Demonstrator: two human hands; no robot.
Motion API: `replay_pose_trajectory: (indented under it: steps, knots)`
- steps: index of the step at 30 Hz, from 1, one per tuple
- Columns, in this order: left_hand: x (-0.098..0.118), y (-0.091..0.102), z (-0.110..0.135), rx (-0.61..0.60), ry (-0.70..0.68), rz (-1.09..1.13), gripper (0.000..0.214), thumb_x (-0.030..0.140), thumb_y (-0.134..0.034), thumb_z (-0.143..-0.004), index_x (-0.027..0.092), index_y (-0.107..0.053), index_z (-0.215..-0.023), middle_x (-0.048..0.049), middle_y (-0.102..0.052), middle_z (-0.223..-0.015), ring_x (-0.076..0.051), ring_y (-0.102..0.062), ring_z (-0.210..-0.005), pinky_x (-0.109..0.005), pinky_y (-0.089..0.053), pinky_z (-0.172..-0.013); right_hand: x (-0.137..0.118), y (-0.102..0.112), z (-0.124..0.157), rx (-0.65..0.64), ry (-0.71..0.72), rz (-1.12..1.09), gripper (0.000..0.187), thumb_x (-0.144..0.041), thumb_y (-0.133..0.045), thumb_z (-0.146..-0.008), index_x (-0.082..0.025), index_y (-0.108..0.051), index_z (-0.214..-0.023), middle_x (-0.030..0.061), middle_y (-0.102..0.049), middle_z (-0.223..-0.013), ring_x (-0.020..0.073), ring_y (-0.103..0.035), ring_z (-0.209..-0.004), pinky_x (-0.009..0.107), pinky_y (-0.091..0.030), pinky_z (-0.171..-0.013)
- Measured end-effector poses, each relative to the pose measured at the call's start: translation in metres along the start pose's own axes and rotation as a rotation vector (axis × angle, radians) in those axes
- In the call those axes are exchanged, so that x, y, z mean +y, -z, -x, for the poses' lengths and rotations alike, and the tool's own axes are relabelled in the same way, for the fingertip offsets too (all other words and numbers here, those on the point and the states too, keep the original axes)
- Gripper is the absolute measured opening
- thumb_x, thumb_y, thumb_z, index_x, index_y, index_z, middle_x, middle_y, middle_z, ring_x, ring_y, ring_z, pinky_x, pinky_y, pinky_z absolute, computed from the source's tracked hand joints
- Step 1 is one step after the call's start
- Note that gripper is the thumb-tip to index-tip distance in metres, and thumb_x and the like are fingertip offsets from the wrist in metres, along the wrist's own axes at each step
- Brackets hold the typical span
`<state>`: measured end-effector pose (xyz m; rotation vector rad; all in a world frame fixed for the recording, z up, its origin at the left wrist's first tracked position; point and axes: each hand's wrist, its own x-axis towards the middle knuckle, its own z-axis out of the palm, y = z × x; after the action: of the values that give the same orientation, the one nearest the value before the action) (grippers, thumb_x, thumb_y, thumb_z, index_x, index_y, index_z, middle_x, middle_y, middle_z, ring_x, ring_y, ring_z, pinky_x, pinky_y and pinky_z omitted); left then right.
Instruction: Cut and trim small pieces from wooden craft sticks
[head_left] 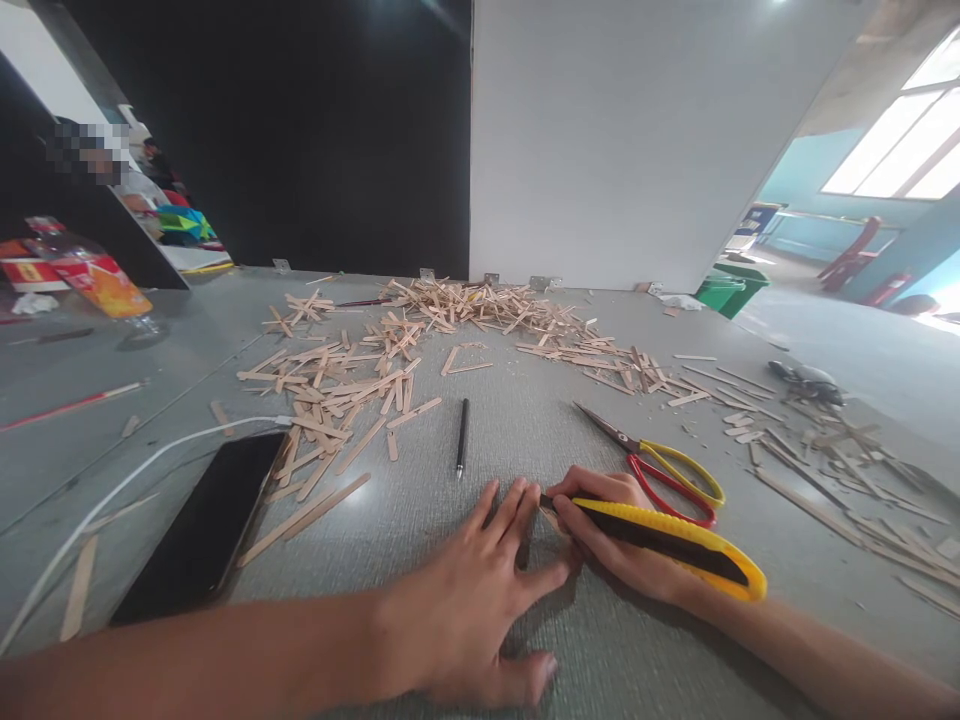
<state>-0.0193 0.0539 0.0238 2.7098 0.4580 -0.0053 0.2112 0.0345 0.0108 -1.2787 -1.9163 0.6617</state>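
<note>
My right hand (pixel 611 530) is wrapped round a yellow box cutter (pixel 675 550) with a black inlay, its tip pointing left at the fingertips of my other hand. Flat on the grey table, fingers stretched, lies my left hand (pixel 472 590). A sliver of pale wood (pixel 553 516) shows between the two hands, mostly hidden by fingers. Just beyond my left fingertips is a black pen-like tool (pixel 463 440) with a metal tip. Scissors (pixel 652 465) with one red and one yellow handle loop rest behind my right hand.
Loose wooden craft sticks (pixel 450 305) form an arc across the table. A black phone (pixel 206 525) on a white cable (pixel 127 495) lies left. More sticks and scraps (pixel 847 465) lie right. A drink bottle (pixel 101 285) is at far left. Upright panels (pixel 600 140) close off the back.
</note>
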Motion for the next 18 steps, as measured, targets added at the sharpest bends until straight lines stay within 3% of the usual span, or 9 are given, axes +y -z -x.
replay_pose_trajectory:
  steps: [10,18]
  knots:
    - [-0.0007,0.0012,-0.0015,-0.001,0.011,-0.002,0.079,0.063,-0.050,-0.097,0.020,-0.033,-0.161,-0.0284,0.000,-0.167,-0.046,0.004,-0.153,-0.068,-0.009,-0.123,-0.0006,-0.0020,-0.0004,-0.052,0.007,0.020,0.038,-0.041,-0.047,-0.107,-0.023,-0.051,-0.073,-0.0037,-0.050,-0.064,0.0137,-0.046,-0.056,0.029,-0.038,-0.058]
    - [0.0023,0.0033,-0.0019,-0.005,0.045,-0.017,0.070,0.062,-0.054,-0.095,0.019,-0.050,-0.151,-0.0257,-0.010,-0.168,-0.047,-0.002,-0.154,-0.070,-0.008,-0.122,0.0021,-0.0012,0.0029,-0.073,0.026,0.022,0.038,-0.041,-0.047,-0.106,-0.023,-0.049,-0.073,-0.0028,-0.051,-0.064,0.0139,-0.046,-0.056,0.030,-0.036,-0.057]
